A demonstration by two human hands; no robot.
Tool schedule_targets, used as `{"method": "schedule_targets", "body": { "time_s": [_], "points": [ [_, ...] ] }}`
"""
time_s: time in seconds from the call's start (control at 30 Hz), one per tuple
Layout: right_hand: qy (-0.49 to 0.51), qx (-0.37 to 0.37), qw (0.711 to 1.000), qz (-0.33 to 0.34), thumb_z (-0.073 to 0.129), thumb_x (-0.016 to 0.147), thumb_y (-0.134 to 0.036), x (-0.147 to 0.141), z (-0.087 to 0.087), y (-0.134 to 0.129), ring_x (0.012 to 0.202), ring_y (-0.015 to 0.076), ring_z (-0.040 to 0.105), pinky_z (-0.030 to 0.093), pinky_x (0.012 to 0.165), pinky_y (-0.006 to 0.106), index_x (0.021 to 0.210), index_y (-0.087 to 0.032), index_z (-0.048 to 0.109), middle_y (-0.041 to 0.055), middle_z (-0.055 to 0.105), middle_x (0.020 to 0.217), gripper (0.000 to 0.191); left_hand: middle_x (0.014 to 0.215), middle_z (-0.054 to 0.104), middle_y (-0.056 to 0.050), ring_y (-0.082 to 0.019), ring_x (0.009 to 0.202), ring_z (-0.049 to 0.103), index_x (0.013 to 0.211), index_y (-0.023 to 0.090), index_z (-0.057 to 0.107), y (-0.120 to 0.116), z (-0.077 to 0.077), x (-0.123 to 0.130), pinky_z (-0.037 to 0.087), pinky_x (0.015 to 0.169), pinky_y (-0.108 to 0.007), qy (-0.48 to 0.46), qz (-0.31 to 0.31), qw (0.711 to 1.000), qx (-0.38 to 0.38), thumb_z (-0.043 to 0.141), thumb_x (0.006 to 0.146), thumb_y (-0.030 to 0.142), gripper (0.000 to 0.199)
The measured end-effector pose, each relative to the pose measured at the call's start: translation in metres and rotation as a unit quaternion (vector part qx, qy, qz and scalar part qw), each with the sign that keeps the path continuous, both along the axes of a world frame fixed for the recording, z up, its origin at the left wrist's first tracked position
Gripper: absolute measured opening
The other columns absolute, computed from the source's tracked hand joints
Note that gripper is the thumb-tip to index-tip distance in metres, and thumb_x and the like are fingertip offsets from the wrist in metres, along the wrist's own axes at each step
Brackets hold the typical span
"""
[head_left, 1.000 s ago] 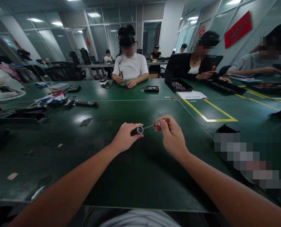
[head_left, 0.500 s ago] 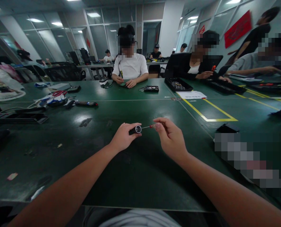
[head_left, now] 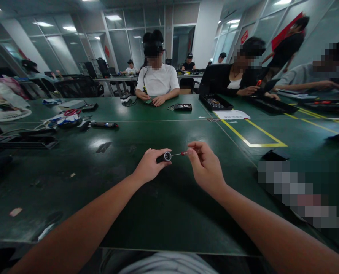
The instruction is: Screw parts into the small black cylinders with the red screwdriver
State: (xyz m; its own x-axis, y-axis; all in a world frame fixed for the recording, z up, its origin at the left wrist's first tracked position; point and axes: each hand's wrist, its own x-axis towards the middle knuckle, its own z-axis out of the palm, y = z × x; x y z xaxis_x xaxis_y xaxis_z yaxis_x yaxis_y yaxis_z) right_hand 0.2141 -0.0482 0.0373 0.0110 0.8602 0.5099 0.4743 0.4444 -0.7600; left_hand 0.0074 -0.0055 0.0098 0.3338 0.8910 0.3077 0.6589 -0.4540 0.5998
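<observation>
My left hand [head_left: 148,166] is closed around a black cylinder [head_left: 160,158], its open round end with a silvery rim turned to the right. What sits inside that end is too small to make out. Between the thumb and fingers of my right hand [head_left: 206,165] is a small screwdriver [head_left: 184,153] with a red-collared handle. Its thin metal shaft points left and reaches the cylinder's rim; whether the tip goes inside I cannot tell. Both hands are held above the green table [head_left: 169,213].
Red scissors [head_left: 72,112], cables and a dark pen-like tool [head_left: 104,125] lie at the left. A black parts tray [head_left: 215,102] and a white paper [head_left: 232,114] stand farther right. Across the table a person in a white shirt [head_left: 158,80] works; more people sit at the right.
My right hand has shifted very slightly to the right with the screwdriver. The left hand and cylinder are nearly still. A person in black at the back right has walked leftward.
</observation>
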Motion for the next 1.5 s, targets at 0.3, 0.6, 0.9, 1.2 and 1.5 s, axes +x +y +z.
{"method": "schedule_targets", "body": {
  "time_s": [0.3, 0.6, 0.9, 1.2, 1.5],
  "points": [
    [0.262, -0.090, 0.961, -0.005, 0.047, 0.099, -0.045, 0.001, -0.010, 0.021, 0.063, 0.0163, 0.056, 0.052, 0.066, 0.035, 0.086, -0.023, 0.059, -0.0024, 0.054, 0.065, 0.027, 0.123, 0.070, -0.003, -0.025, 0.116, 0.060, 0.131, 0.032, 0.063, 0.000, 0.005, -0.003, 0.024, 0.120, -0.060, 0.038, -0.045, 0.998, 0.038, 0.072, 0.089, 0.031, 0.044],
    [0.222, -0.056, 0.973, -0.031, 0.050, 0.099, -0.047, 0.000, -0.016, 0.022, 0.068, 0.0152, 0.059, 0.055, 0.069, 0.034, 0.095, -0.022, 0.061, -0.0010, 0.060, 0.075, 0.027, 0.125, 0.069, -0.004, -0.027, 0.117, 0.059, 0.130, 0.029, 0.063, 0.002, 0.003, -0.002, 0.025, 0.118, -0.060, 0.049, -0.020, 0.999, -0.001, 0.072, 0.089, 0.034, 0.043],
    [0.192, 0.022, 0.979, -0.060, 0.047, 0.101, -0.044, 0.004, -0.006, 0.018, 0.071, 0.0156, 0.060, 0.052, 0.069, 0.035, 0.100, -0.022, 0.059, 0.0002, 0.063, 0.081, 0.025, 0.122, 0.067, -0.007, -0.024, 0.113, 0.061, 0.123, 0.020, 0.063, -0.002, 0.008, 0.000, 0.048, 0.102, -0.041, -0.053, 0.010, 0.999, -0.001, 0.067, 0.090, 0.027, 0.034],
    [0.149, 0.103, 0.979, -0.090, 0.045, 0.103, -0.038, 0.010, 0.001, 0.014, 0.075, 0.0154, 0.061, 0.047, 0.071, 0.033, 0.105, -0.023, 0.059, -0.0005, 0.063, 0.082, 0.020, 0.105, 0.067, -0.005, -0.021, 0.087, 0.064, 0.120, 0.024, 0.061, -0.014, 0.023, 0.017, 0.051, 0.078, -0.036, -0.005, -0.015, 0.996, -0.083, 0.067, 0.090, 0.035, 0.033],
    [0.132, 0.101, 0.982, -0.086, 0.046, 0.103, -0.038, 0.009, 0.005, 0.010, 0.076, 0.0165, 0.063, 0.048, 0.070, 0.034, 0.106, -0.023, 0.059, 0.0004, 0.065, 0.084, 0.021, 0.117, 0.071, -0.007, -0.026, 0.102, 0.067, 0.120, 0.026, 0.067, -0.007, 0.015, 0.049, 0.052, 0.083, -0.038, 0.150, -0.078, 0.980, -0.107, 0.068, 0.088, 0.032, 0.033]
  ]
}}
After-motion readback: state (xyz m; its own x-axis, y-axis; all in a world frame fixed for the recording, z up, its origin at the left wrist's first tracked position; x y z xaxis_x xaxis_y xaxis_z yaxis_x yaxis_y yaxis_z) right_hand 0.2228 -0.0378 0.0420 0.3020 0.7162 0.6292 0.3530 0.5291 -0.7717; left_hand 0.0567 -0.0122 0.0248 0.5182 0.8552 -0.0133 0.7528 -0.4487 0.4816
